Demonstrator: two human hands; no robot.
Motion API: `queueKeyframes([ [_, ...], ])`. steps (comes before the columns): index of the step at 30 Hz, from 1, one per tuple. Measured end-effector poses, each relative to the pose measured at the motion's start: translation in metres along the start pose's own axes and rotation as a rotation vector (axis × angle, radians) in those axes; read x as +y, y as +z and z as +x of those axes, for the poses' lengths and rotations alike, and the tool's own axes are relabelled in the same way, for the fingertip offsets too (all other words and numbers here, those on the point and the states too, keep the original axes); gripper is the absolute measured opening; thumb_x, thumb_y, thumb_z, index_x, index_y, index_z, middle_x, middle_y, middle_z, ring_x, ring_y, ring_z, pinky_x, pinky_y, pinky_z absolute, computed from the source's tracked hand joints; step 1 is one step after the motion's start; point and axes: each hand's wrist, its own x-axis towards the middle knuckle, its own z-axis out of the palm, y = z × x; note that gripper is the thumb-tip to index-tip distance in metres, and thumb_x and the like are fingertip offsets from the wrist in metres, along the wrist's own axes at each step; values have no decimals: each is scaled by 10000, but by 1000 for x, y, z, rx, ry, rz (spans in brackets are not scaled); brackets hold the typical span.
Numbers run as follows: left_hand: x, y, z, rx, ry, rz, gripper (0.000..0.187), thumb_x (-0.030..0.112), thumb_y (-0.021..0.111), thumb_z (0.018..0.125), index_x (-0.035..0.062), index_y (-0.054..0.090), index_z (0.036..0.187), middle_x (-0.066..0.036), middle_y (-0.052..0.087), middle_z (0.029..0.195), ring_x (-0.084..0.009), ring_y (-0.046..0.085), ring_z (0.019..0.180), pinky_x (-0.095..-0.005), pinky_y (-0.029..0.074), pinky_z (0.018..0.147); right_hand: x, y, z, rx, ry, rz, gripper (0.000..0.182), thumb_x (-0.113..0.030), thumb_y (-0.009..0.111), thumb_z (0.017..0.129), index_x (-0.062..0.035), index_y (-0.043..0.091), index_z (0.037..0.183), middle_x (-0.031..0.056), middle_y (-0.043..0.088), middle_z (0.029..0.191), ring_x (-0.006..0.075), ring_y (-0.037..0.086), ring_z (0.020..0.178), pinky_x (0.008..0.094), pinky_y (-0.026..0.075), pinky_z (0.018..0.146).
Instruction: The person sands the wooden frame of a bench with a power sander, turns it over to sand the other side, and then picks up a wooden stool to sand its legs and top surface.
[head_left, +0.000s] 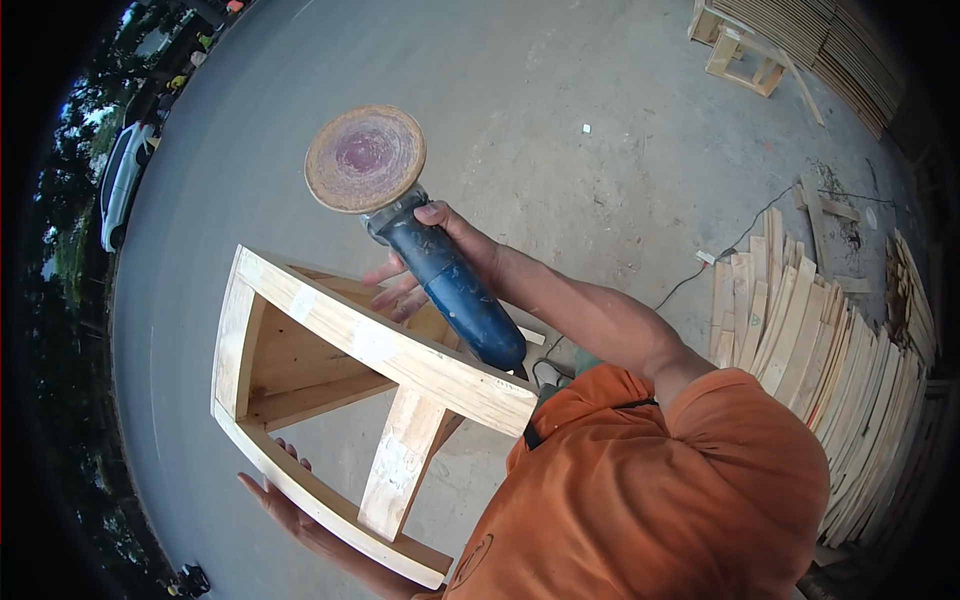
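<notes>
My right hand [455,240] is wrapped round the blue body of a power sander [450,285], its thumb on top and fingertips showing on the far side. The sander's round, worn disc [365,160] faces up, above and clear of the wood. Below it, a pale wooden frame [400,360] with a crosspiece and open bays is tilted close to my body. At the lower left, my left hand [285,505] holds the frame's lower rail, with some fingertips visible through the opening and the rest partly hidden behind the wood.
Many loose wooden strips [850,400] are piled at the right. A small wooden frame [745,62] and stacked boards [790,30] lie at the upper right. A dark cable [680,287] runs over the concrete. A parked car [122,185] stands at the far left.
</notes>
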Motion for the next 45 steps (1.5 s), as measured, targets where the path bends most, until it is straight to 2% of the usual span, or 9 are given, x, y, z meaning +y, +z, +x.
queueKeyframes([
  [14, -4, 8, 21, -66, 2, -77, 412, 350, 535, 1036, 5, 442, 1242, -115, 578, 965, -144, 597, 720, -265, 585, 565, -24, 33, 13, -222, -43, -320, 1090, -600, 749, 702, 74, 310, 1437, 398, 530, 1260, 385, 709, 935, 383, 636, 748],
  [18, -4, 61, 1, -145, -25, -28, 397, 340, 536, 1036, -37, 483, 1148, -113, 580, 881, -141, 590, 657, -247, 589, 546, -47, 34, -21, -163, -120, -520, 1064, -549, 782, 678, 71, 354, 1429, 330, 571, 1213, 361, 712, 920, 372, 632, 766],
  [19, -9, 83, -5, -69, 76, -35, 408, 351, 550, 1028, -55, 526, 1063, -107, 587, 784, -147, 605, 609, -247, 604, 550, -49, 36, -33, -152, -180, -459, 869, -485, 785, 688, 31, 488, 1320, 179, 656, 1053, 262, 723, 848, 337, 636, 701],
  [22, -5, 108, -19, -168, -7, 17, 410, 352, 559, 1023, -58, 549, 1024, -98, 593, 719, -156, 626, 586, -251, 615, 553, -65, 36, -70, -221, -252, -382, 1019, -495, 784, 687, 56, 355, 1429, 325, 566, 1211, 423, 711, 905, 438, 646, 711],
  [28, -5, 64, -11, -346, 33, 33, 412, 347, 555, 1028, -59, 511, 1089, -132, 616, 816, -150, 653, 657, -265, 617, 570, -19, 42, -81, -271, -370, -506, 1044, -568, 703, 736, 46, 279, 1466, 395, 525, 1261, 491, 695, 923, 476, 649, 702],
  [29, -5, 56, -8, -350, 42, 36, 406, 343, 557, 1027, -57, 516, 1080, -128, 615, 812, -151, 650, 641, -261, 618, 574, -12, 47, -81, -235, -411, -524, 899, -652, 611, 789, 18, 426, 1358, 406, 514, 1291, 483, 698, 940, 466, 647, 706],
  [34, -17, 24, 16, -430, 69, -7, 406, 330, 574, 1018, -70, 524, 1062, -119, 609, 804, -145, 654, 640, -232, 613, 589, -10, 42, -59, -318, -412, -534, 700, -690, 568, 802, -32, 532, 1037, 426, 552, 1230, 484, 703, 897, 508, 625, 742],
  [44, -44, -52, -38, -201, 337, -257, 461, 349, 592, 994, -81, 524, 1142, -103, 632, 813, -146, 676, 649, -190, 581, 563, -19, 103, -49, -339, -424, -738, 774, -774, 559, 778, -55, 577, 1065, 321, 597, 1160, 461, 672, 1003, 534, 583, 833],
  [45, -35, 47, -24, -331, 313, -225, 426, 312, 584, 1004, -80, 519, 1156, -115, 637, 824, -147, 676, 657, -208, 597, 587, -83, 87, -56, -299, -474, -716, 778, -776, 561, 775, -53, 580, 1062, 316, 600, 1145, 455, 674, 996, 529, 584, 828],
])
